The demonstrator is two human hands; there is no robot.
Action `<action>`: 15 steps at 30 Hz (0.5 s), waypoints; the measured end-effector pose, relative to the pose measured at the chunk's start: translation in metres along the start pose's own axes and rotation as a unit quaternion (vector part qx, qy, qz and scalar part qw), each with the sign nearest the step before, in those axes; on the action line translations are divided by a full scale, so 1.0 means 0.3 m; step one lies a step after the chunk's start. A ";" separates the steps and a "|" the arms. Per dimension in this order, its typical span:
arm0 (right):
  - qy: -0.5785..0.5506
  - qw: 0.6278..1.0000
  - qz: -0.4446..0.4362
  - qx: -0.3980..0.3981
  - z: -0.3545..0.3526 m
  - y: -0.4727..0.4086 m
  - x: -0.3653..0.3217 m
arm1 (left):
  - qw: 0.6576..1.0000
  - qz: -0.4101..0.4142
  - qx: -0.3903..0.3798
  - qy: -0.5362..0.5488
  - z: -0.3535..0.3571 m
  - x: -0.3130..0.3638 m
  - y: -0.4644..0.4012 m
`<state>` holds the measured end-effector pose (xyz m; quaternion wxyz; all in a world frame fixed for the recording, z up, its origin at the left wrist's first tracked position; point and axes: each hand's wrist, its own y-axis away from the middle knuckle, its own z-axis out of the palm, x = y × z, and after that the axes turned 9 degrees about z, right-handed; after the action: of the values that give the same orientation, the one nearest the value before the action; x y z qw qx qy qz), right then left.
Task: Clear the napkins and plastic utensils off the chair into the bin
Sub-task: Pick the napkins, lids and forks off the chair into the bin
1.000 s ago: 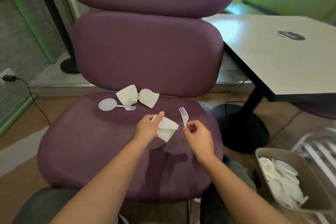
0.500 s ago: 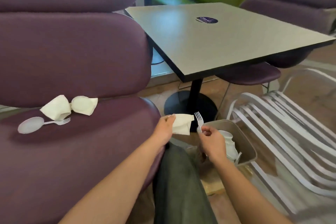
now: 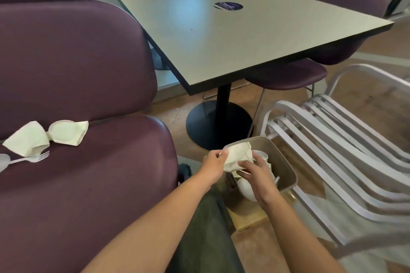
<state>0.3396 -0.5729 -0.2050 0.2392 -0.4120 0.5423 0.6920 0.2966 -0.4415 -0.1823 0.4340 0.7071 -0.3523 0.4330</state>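
Note:
Over the beige bin [image 3: 286, 167] on the floor, my left hand [image 3: 212, 165] pinches a white napkin [image 3: 237, 158] by its left edge. My right hand [image 3: 258, 173] is curled just under that napkin, gripping a thin white plastic fork [image 3: 244, 172] that is mostly hidden. The bin holds white napkins and utensils. On the purple chair seat [image 3: 99, 179] at the left lie two more napkins [image 3: 26, 138] [image 3: 66, 132], a plastic fork [image 3: 36, 158] and a plastic spoon [image 3: 3, 162] cut off by the frame edge.
A grey square table [image 3: 244, 33] on a black pedestal base [image 3: 217, 123] stands behind the bin. White slatted chairs [image 3: 332, 139] sit right of the bin, touching it. A purple stool [image 3: 288, 75] is under the table. My leg [image 3: 204, 228] is between chair and bin.
I turned right from the chair seat to the bin. Both hands carried the napkin and fork off the seat and now hold them over the bin, the right hand tucked under the napkin.

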 end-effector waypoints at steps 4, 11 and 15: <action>0.044 0.996 0.002 0.080 -0.065 -0.019 -0.027 | 0.999 -0.014 -0.038 0.020 0.066 0.003 -0.012; 0.219 0.965 0.058 0.136 -0.159 -0.070 -0.062 | 0.999 0.021 -0.021 -0.019 0.083 -0.010 -0.060; 0.371 0.908 0.082 0.179 -0.127 -0.047 -0.062 | 0.997 0.051 0.006 -0.055 0.041 -0.023 -0.060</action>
<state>0.3726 -0.6028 -0.2001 0.0330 -0.5439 0.7381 0.3979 0.3134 -0.4453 -0.1973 0.3869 0.7139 -0.4084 0.4170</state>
